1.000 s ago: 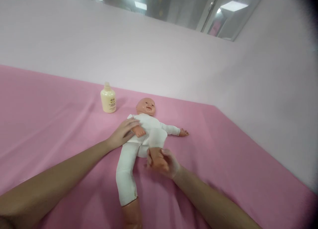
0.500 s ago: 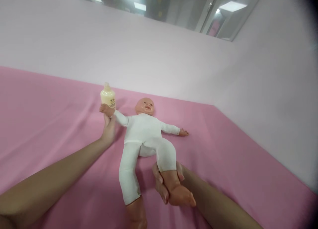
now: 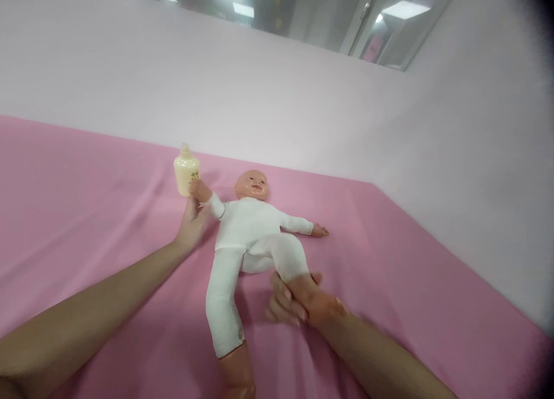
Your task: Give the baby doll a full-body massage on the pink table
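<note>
Shows a doll [image 3: 249, 226] flat on its back on the pink-covered counter [image 3: 86, 214], head toward the pale wall [image 3: 259, 99], dressed in a white one-piece suit.

Left hand [image 3: 190, 226]: fingers closed narrowly about the doll's near forearm, just below the bare wrist, with that arm [image 3: 212, 202] lifted up and outward off the cloth.

Right hand [image 3: 289, 304]: cupped under the bare foot [image 3: 322, 306], fingers loosely curled round ankle and heel, with the leg bent at the knee and drawn out to the side.

Leaves the other arm [image 3: 303, 227] stretched out on the cloth and the other leg [image 3: 223, 301] straight toward the camera, both untouched.

Stands just behind the raised doll hand: a cream bottle [image 3: 186, 171], upright, cap on; cannot tell whether the doll's fingers touch it.

As a judgement of progress: looks like the middle of working the limbs, one arm and the opposite leg in hand together. Nothing to suggest the bottle has been opened, and the suit fully on, with only head, hands and feet bare. Seemingly left, so far as visible: the second arm and the second leg.
</note>
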{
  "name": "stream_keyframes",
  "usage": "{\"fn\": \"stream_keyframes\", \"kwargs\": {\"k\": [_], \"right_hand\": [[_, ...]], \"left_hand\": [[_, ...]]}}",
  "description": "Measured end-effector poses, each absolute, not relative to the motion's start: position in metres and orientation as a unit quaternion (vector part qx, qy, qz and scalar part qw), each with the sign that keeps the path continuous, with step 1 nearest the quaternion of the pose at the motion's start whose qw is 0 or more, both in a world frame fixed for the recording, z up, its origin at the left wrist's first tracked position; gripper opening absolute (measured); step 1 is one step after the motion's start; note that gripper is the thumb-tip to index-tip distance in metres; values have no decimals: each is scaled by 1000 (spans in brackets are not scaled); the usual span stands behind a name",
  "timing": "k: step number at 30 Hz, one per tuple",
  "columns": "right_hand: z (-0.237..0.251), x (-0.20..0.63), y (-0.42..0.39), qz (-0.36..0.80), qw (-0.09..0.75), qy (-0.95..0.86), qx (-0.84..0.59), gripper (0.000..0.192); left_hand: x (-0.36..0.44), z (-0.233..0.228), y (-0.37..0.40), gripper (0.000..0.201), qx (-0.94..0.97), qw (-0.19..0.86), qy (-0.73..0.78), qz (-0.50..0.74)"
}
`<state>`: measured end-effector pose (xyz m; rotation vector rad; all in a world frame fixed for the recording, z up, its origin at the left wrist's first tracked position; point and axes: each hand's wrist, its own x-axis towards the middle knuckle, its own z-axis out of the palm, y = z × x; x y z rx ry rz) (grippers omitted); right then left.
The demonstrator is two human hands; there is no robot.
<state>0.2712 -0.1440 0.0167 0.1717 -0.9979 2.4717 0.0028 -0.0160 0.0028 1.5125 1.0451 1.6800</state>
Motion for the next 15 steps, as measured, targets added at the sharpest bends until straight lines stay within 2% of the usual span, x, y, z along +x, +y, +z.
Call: {"fn": "stream_keyframes", "kwargs": {"k": [2, 5, 8, 12, 15], "right_hand": [[24, 262, -139, 890, 354, -277, -76, 56], [33, 252, -133, 866, 399, -196, -230, 50], [34, 252, -133, 872, 389, -206, -213, 50], [21, 263, -138, 885, 353, -289, -91, 56], [8, 272, -140, 900, 227, -369, -38, 66]], "left_hand": [[7, 10, -24, 42, 711, 256, 349, 554], [13, 16, -33, 32, 825, 170, 290, 455], [14, 17, -35, 32, 822, 159, 300, 457], [9, 11, -27, 40, 691, 274, 381, 550], [0, 1, -12, 41, 530, 364, 409, 647]]}}
